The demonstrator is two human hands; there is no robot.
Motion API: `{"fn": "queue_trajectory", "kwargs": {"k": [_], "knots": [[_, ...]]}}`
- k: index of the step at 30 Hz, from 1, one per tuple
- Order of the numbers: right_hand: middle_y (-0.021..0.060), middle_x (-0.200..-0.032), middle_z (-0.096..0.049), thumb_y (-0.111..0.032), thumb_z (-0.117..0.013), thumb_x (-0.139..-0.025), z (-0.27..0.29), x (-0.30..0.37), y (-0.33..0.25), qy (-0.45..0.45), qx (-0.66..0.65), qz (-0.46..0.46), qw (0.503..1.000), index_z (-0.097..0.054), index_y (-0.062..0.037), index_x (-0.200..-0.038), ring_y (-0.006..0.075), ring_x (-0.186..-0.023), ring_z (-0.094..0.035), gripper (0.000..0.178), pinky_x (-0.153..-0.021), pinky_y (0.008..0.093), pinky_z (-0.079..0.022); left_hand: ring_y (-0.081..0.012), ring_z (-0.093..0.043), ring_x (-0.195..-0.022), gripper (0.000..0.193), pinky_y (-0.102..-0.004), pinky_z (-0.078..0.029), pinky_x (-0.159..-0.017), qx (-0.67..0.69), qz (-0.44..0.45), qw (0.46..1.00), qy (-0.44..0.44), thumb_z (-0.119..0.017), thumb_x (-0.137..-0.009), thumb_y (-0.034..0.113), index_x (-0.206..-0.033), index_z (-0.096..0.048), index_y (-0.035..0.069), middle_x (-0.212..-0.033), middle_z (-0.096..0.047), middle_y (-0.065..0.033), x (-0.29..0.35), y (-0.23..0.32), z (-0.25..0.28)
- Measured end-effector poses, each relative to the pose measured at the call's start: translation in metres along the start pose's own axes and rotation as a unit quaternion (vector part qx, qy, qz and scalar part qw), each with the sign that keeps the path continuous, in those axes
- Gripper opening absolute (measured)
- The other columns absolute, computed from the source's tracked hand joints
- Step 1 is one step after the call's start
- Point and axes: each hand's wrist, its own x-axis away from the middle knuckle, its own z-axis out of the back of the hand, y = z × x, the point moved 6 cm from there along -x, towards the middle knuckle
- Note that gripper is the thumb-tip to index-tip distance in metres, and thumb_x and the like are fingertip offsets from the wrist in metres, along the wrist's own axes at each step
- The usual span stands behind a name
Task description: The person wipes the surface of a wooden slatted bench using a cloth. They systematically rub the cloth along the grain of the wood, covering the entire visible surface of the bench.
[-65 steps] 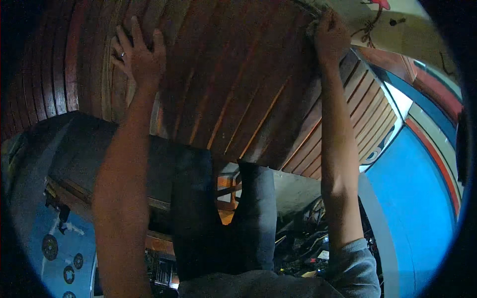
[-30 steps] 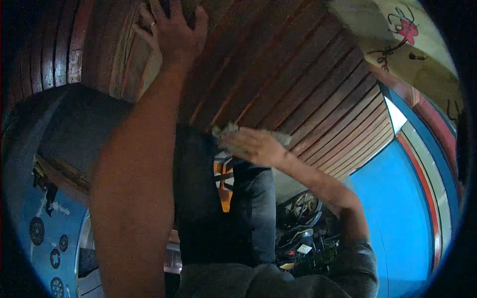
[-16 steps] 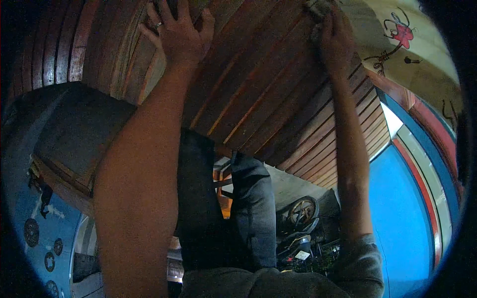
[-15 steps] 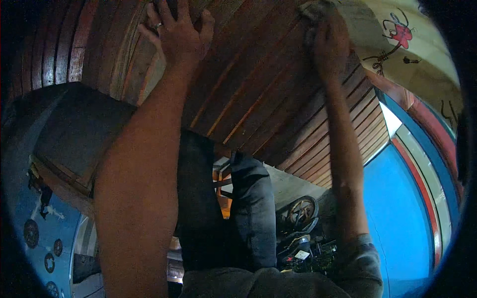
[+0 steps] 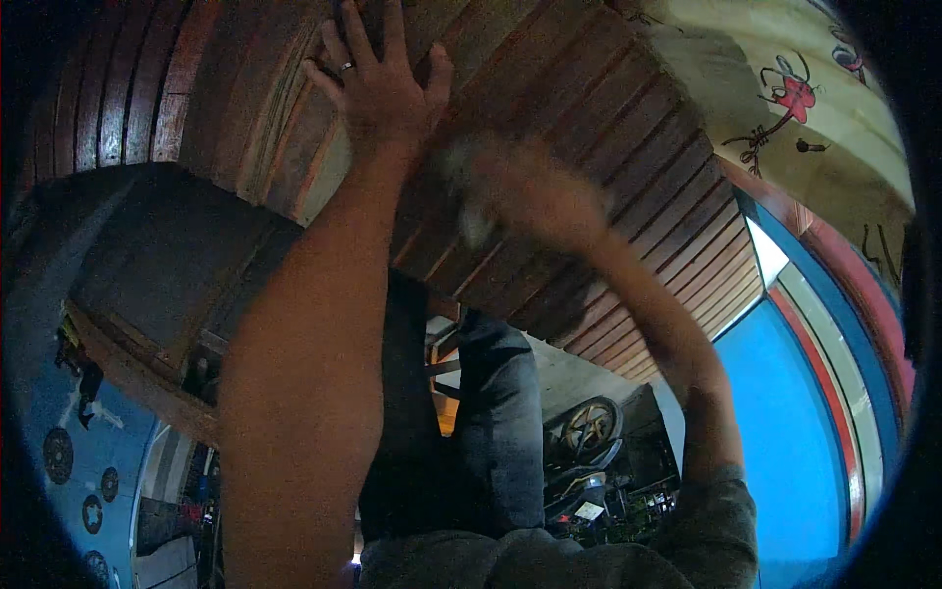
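Observation:
Dark brown wooden slats (image 5: 628, 147) run side by side across the upper middle, with narrow gaps between them. My left hand (image 5: 388, 88) lies on them with its fingers spread and a ring on one finger; nothing is in it. Close by, to its lower right, my right hand (image 5: 540, 191) is smeared by motion over the slats. Bunched under its fingers is a greyish cloth (image 5: 459, 177), too blurred to make out its edges.
A cream cloth with printed figures (image 5: 785, 93) lies at the upper right. Beyond the slats stands a bright blue wall (image 5: 785, 422). A motorcycle (image 5: 589, 471) is parked below, past my legs (image 5: 496, 422). A dark panel (image 5: 147, 255) lies left of my left forearm.
My right hand has swept left and nearer to me with the cloth, from the slats' far right to beside my left hand. My left hand appears slightly farther right in view, still spread.

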Motion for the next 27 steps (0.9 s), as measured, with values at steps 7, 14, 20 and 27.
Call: {"fn": "queue_trajectory", "kwargs": {"k": [7, 14, 20, 27], "knots": [[0.0171, -0.136, -0.054, -0.015, -0.060, -0.090, 0.123, -0.023, 0.111, 0.432, 0.151, -0.017, 0.889, -0.055, -0.0142, -0.133, 0.0378, -0.121, -0.054, 0.043, -0.100, 0.0502, -0.044, -0.0473, -0.012, -0.145, 0.072, -0.0714, 0.001, -0.110, 0.010, 0.019, 0.998, -0.055, -0.041, -0.094, 0.059, -0.154, -0.027, 0.022, -0.160, -0.014, -0.0214, -0.006, 0.018, -0.008], [0.0177, -0.128, -0.058, -0.016, -0.063, -0.085, -0.019, -0.010, 0.008, 0.208, 0.166, 0.006, 0.964, -0.061, -0.0055, -0.121, 0.0373, -0.117, -0.056, 0.037, -0.100, 0.0537, -0.045, -0.0483, -0.015, -0.144, 0.070, -0.0740, -0.001, -0.108, -0.012, 0.025, 0.998, -0.049, -0.041, -0.094, 0.056, -0.152, -0.032, 0.019, -0.158, -0.016, -0.0231, -0.003, 0.007, -0.003], [0.0072, -0.140, -0.053, -0.019, -0.062, -0.084, -0.087, 0.059, -0.066, 0.077, -0.012, 0.310, 0.948, -0.060, -0.0122, -0.128, 0.0254, -0.125, -0.054, 0.045, -0.106, 0.0375, -0.046, -0.0490, -0.016, -0.144, 0.071, -0.0732, -0.001, -0.108, 0.003, 0.030, 0.998, -0.061, -0.041, -0.094, 0.056, -0.153, -0.029, 0.020, -0.159, -0.015, -0.0215, -0.007, 0.018, -0.008], [0.0144, -0.144, -0.048, -0.017, -0.056, -0.090, 0.036, -0.030, 0.037, 0.020, 0.149, 0.113, 0.982, -0.048, -0.0137, -0.142, 0.0326, -0.129, -0.050, 0.052, -0.110, 0.0455, -0.040, -0.0505, -0.012, -0.144, 0.070, -0.0751, 0.001, -0.107, -0.016, 0.043, 0.994, -0.103, -0.043, -0.094, 0.050, -0.154, -0.029, 0.016, -0.159, -0.012, -0.0246, -0.006, 0.007, -0.003]]}}
